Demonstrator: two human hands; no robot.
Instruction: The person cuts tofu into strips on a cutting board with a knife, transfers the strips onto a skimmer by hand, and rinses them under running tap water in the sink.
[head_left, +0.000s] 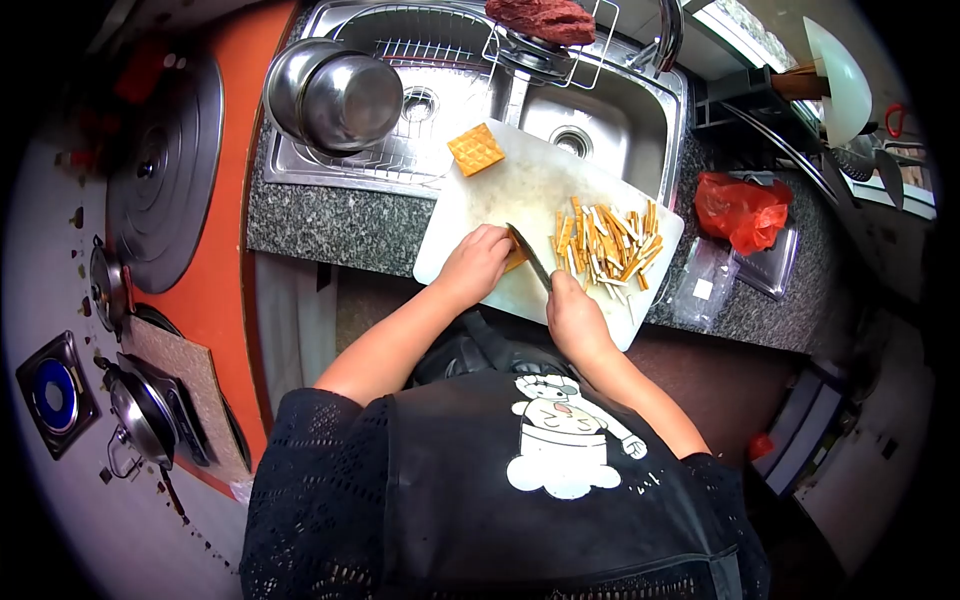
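Note:
My left hand (478, 264) presses, fingers curled, on a small piece of orange-skinned dried tofu (516, 261) on the white cutting board (450, 225). In my right hand (577, 318) is the handle of a kitchen knife (531, 258). Its blade points away from me and stands right beside the left fingertips, against the tofu piece. To the right lies a loose pile of thin tofu strips (612, 245), orange outside and white inside. One uncut slab of dried tofu (475, 150) with a crosshatched surface sits at the board's far left corner. My left fingers partly hide the held piece.
Behind the board is a double sink (620, 115) with metal bowls (350, 100) and dark red meat (545, 18) on a rack. A red plastic bag (742, 212), a clear bag (705, 285) and a plastic tray (770, 262) lie right. Pots (140, 415) stand far left.

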